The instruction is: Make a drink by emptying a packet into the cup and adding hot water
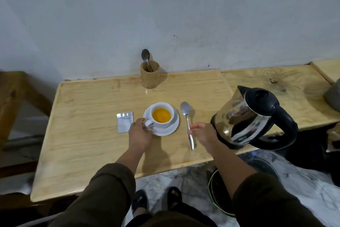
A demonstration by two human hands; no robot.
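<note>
A white cup [163, 122] holding orange liquid stands on a white saucer [172, 130] in the middle of the wooden table [88, 134]. My left hand [139, 134] grips the cup's handle at its left side. A silver packet [125, 121] lies flat just left of that hand. A metal spoon [186, 118] lies right of the saucer, bowl pointing away. My right hand [202, 134] pinches the spoon's handle near its middle. A steel kettle [246, 118] with black lid and handle stands on its base right of that hand.
A wooden holder [150, 77] with one spoon [146, 57] in it stands at the back by the wall. A second wooden surface [276, 83] adjoins on the right, with a grey object [333, 96] at its edge. A dark round bin [220, 195] sits on the floor below.
</note>
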